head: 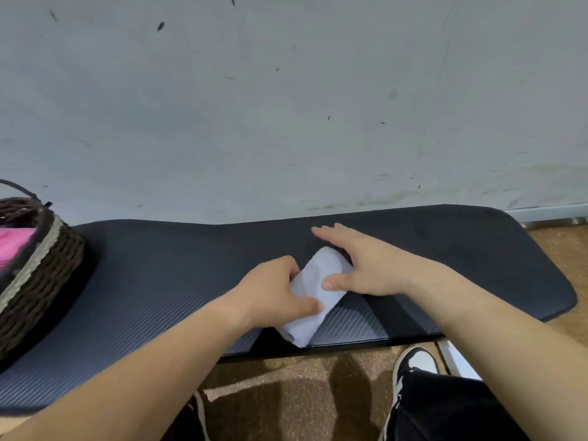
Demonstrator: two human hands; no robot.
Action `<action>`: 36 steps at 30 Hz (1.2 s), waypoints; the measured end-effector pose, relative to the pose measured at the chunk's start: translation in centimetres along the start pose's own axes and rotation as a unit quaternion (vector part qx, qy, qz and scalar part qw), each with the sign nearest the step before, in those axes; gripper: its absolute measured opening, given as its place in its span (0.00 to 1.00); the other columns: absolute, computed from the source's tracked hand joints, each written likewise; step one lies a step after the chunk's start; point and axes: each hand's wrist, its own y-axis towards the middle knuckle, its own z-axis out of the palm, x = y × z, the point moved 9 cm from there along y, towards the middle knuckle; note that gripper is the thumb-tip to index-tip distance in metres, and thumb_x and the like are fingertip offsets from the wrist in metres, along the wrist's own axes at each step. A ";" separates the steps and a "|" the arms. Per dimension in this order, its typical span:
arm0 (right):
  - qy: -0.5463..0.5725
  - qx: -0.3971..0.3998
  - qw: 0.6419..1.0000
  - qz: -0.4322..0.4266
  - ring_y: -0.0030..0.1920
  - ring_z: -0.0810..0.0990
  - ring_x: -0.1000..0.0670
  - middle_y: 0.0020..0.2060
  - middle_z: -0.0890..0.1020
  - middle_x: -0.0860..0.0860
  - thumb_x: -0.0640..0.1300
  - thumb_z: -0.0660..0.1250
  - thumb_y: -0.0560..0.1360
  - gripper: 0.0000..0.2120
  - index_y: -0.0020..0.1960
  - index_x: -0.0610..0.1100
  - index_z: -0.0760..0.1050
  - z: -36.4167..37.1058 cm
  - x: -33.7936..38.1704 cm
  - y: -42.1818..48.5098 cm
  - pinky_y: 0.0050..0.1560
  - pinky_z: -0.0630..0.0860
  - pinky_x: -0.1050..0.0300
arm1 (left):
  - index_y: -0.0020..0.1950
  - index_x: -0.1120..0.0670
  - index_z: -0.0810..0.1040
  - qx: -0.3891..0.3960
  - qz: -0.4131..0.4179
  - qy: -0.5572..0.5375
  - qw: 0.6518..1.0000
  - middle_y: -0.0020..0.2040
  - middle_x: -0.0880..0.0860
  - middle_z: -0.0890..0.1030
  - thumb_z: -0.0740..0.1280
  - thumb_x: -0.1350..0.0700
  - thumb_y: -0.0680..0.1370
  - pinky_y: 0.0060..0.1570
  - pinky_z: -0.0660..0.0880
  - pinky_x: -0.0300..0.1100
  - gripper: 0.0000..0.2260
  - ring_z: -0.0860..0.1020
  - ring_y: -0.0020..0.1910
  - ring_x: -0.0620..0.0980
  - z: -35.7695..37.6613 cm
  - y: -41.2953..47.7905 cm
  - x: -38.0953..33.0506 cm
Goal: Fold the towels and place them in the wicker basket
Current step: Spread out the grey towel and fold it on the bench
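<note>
Left hand (pixel 273 291) is pinching the folded white towel (pixel 319 271), right hand (pixel 372 265) pressing it straight-fingered; pink towel (pixel 12 243) lying in wicker basket (pixel 41 281).

1 head-worn view looks forward and down, close over the dark mat (pixel 159 281); pale wall (pixel 286 106) beyond.

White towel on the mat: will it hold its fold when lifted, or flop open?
Probably floppy: the towel is soft cloth with rounded folds, so it may sag open unless pinched across its layers. Likely light: it looks like a small, thin bundle. Unlikely to slide freely on the ribbed mat.
</note>
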 end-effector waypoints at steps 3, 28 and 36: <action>-0.026 0.031 0.999 -0.030 0.76 0.64 0.58 0.73 0.71 0.63 0.55 0.80 0.67 0.40 0.75 0.61 0.66 0.7 2.2 -0.3 0.74 0.65 0.56 | 0.53 0.43 0.76 -0.022 0.058 -0.008 0.998 0.49 0.42 0.80 0.77 0.44 0.68 0.51 0.79 0.47 0.18 0.78 0.48 0.42 -2.7 -1.1 -0.3; 0.491 0.040 0.869 0.048 0.57 0.85 0.42 0.56 0.86 0.43 0.45 0.75 0.76 0.15 0.61 0.42 0.80 9.2 27.6 5.3 0.52 0.84 0.50 | 0.61 0.53 0.83 -0.225 -0.039 -0.465 0.855 0.55 0.54 0.87 0.73 0.58 0.79 0.61 0.79 0.57 0.11 0.84 0.58 0.59 -20.5 -20.1 25.8; 0.322 -0.006 0.946 -0.018 0.45 0.85 0.46 0.49 0.85 0.44 0.45 0.79 0.71 0.15 0.54 0.46 0.79 12.2 40.7 15.7 0.36 0.83 0.58 | 0.60 0.50 0.82 -0.321 -0.117 -0.398 0.851 0.53 0.54 0.87 0.70 0.59 0.80 0.56 0.83 0.58 0.09 0.84 0.55 0.57 -27.6 -23.3 38.4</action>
